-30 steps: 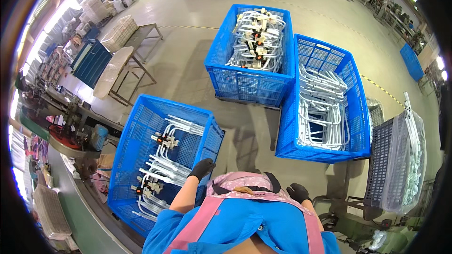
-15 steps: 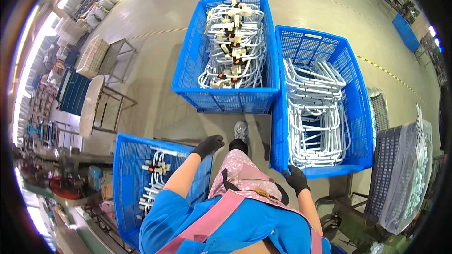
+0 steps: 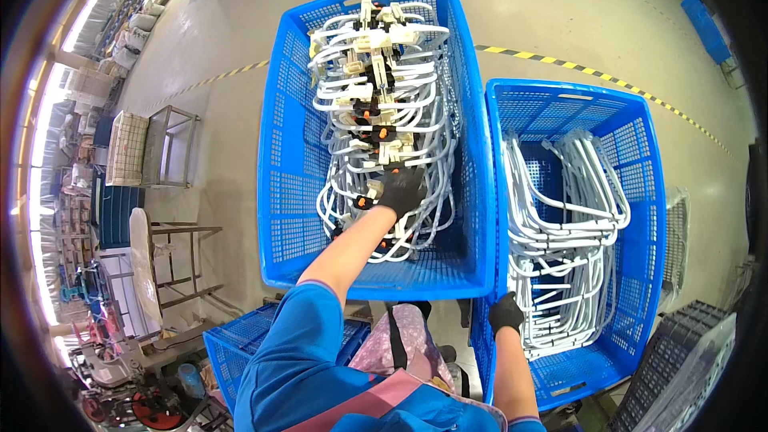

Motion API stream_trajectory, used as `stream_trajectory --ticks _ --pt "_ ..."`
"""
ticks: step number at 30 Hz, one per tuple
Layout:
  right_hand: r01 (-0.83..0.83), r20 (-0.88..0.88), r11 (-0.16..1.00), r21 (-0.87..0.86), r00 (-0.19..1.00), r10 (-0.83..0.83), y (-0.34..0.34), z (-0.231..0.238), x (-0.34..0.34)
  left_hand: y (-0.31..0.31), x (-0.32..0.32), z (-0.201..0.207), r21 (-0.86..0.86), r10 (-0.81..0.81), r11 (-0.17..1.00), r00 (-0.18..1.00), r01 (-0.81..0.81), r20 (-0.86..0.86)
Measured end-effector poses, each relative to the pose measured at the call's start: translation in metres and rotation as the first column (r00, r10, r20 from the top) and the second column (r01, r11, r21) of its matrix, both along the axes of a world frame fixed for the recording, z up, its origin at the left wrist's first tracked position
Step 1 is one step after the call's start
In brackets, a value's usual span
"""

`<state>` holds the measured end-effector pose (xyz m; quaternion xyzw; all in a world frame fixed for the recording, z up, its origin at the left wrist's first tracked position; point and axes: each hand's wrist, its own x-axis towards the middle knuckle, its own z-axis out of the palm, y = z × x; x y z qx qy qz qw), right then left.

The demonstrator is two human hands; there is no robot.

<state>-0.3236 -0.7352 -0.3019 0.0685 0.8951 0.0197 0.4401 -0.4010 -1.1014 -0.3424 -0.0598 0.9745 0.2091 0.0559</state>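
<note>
My left hand (image 3: pixel 402 190), in a black glove, reaches into the middle blue crate (image 3: pixel 276 260). It touches the stacked white bent-tube frames (image 3: pixel 424 132), which carry cream and black fittings with orange bits. Its fingertips are lost against the dark fittings. My right hand (image 3: pixel 506 314), also gloved in black, is curled over the near left rim of the right-hand blue crate (image 3: pixel 644 228). Inside that crate lie white bent-tube frames (image 3: pixel 560 228) without the cream fittings.
At lower left, a third blue crate (image 3: pixel 232 356) is partly covered by my arm. Metal stands (image 3: pixel 172 152) are on the left. A grey crate (image 3: pixel 672 368) leans at lower right. Black-and-yellow tape (image 3: pixel 592 70) crosses the floor.
I have come closer to the middle crate. My left hand has gone from above the lower-left crate into the middle one. My right hand has stayed by the right crate's rim.
</note>
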Motion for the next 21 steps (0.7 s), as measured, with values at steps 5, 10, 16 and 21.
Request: stream_trajectory --ticks 5,10,16,21 --pt "-0.04 -0.096 0.999 0.024 0.994 0.043 0.004 -0.014 0.003 -0.06 -0.12 -0.064 -0.373 -0.023 0.926 0.977 -0.06 -0.213" --pt "0.001 -0.037 0.998 0.062 0.999 0.001 0.007 -0.02 0.003 -0.093 -0.188 -0.058 -0.376 0.137 0.926 0.95 -0.022 0.282" --pt "0.044 -0.04 0.999 0.02 0.998 -0.044 0.006 -0.012 0.008 -0.098 -0.124 -0.021 -0.193 0.079 0.981 0.856 0.025 0.511" --pt "0.086 -0.056 0.994 -0.073 0.994 -0.091 0.012 -0.03 0.019 -0.061 -0.013 0.059 -0.147 -0.164 0.966 0.942 0.214 0.292"
